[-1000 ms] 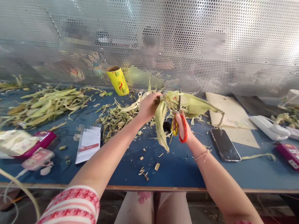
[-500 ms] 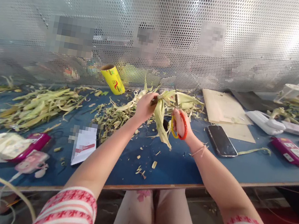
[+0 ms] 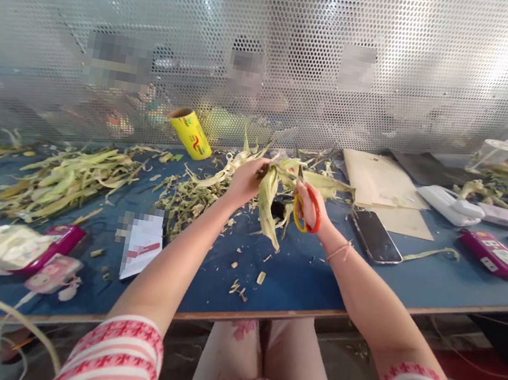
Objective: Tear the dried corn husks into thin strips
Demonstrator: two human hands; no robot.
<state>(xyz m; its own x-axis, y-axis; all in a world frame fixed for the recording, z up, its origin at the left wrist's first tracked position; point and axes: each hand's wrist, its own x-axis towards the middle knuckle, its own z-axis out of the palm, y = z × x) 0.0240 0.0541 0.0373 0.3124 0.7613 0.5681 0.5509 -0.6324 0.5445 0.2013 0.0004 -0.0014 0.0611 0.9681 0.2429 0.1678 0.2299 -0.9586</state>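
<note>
Fingers of the left hand (image 3: 246, 182) are closed around the stem end of a bunch of dried leaves (image 3: 266, 204), which is held above the blue table (image 3: 299, 293). One broad, pale leaf of the bunch hangs down toward the person, and other leaves stretch out to the right. Fingers of the right hand (image 3: 314, 206) are closed on the red and yellow handles of the scissors (image 3: 315, 223), whose blades point away from the person and lie at the leaves. Whether the blades are open or shut, I cannot tell.

Beside the left forearm lies a heap of small plant pieces (image 3: 193, 200), and farther left is a pile of long dried leaves (image 3: 76, 181). Behind the small pieces a yellow tube (image 3: 194, 138) is tilted, near the perforated metal screen (image 3: 291, 33). Under the hanging leaf a dark round thing (image 3: 279, 209) is partly hidden, so its kind is not clear. To the right of the scissors are a smartphone (image 3: 377, 237) with dark screen and flat tan sheets (image 3: 374, 177). Some small scraps (image 3: 239, 289) lie near the front edge of the table.
</note>
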